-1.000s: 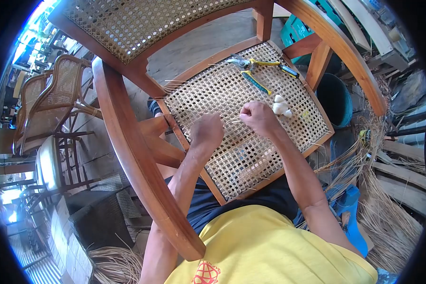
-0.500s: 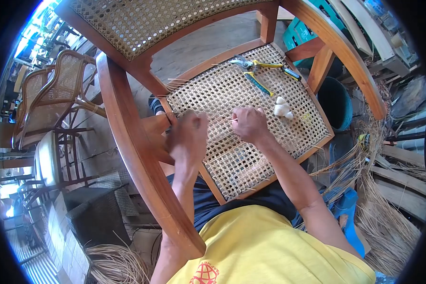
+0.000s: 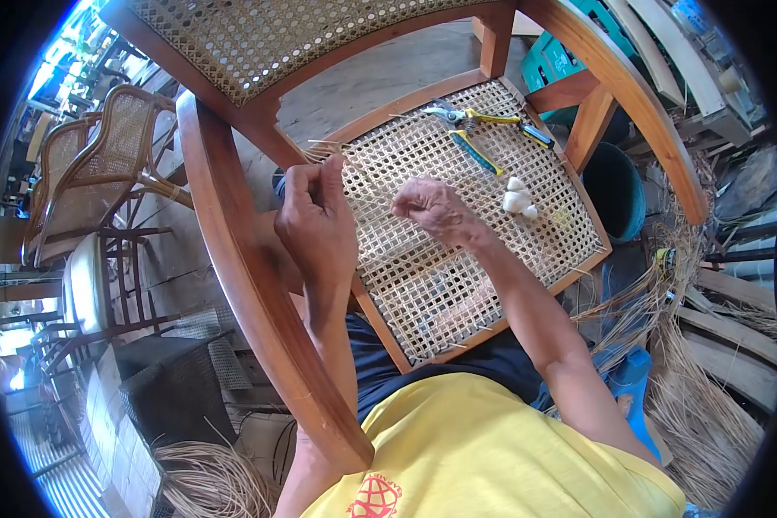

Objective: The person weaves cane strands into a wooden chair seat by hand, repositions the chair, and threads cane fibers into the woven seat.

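Observation:
A wooden armchair's woven cane seat (image 3: 457,285) lies before me, with an open grid of pale strands. My left hand (image 3: 317,216) is raised at the seat's left edge, thumb and fingers pinched together; whatever is in the pinch is too thin to make out. Over the middle of the weave, my right hand (image 3: 440,211) has its fingers curled closed, and their contents are hidden. Yellow-handled pruning shears (image 3: 468,134) rest on the far part of the seat. A lumpy white piece (image 3: 518,198) sits right of my right hand. Loose cane ends stick out at the far left corner.
The chair's left armrest (image 3: 268,311) curves beside my left forearm, and the right armrest (image 3: 656,112) arches at upper right. A dark bucket (image 3: 614,192) and a green crate (image 3: 552,65) stand beyond. Bundled cane strands (image 3: 691,397) hang at right. Rattan chairs (image 3: 104,177) stand at left.
My left hand has moved up and left, from a blur beside the seat to a raised pinch. My right hand has shifted slightly left and turned, its fingers still curled.

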### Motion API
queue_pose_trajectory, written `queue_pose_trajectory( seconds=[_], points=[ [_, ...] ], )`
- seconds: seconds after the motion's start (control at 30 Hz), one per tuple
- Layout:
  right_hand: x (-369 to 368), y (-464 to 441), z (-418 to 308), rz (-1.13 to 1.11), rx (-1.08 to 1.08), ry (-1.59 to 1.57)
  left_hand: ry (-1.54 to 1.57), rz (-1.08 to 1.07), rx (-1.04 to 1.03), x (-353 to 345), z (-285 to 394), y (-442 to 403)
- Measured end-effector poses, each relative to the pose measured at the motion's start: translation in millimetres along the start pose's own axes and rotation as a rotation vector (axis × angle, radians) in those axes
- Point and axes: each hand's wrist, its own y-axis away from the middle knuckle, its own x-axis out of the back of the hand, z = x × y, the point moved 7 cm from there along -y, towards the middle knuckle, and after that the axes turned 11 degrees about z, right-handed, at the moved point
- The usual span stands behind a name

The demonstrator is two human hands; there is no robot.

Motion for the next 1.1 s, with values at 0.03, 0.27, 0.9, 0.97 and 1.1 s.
queue_pose_trajectory(
  seconds=[0.03, 0.27, 0.9, 0.97, 1.1],
  points=[
    [0.5, -2.8, 7.8, 0.067, -0.205, -0.506, -0.138, -0.096, 0.005, -3.3, -8.2, -2.4],
    [39.0, 7.6, 33.6, 0.204, -0.577, -0.687, -0.634, -0.923, 0.028, -48.7, -62.6, 53.0],
    [42.7, 29.4, 37.2, 0.104, -0.688, -0.009, -0.800, -1.027, -0.271, -95.5, -81.7, 77.9],
    [43.5, 27.3, 36.5, 0.080, -0.704, 0.018, -0.763, -0.990, -0.241, -89.2, -81.3, 82.7],
    [33.4, 23.6, 33.7, -0.050, -0.744, 0.051, -0.630, -0.957, -0.117, -82.3, -92.6, 83.6]
  ],
)
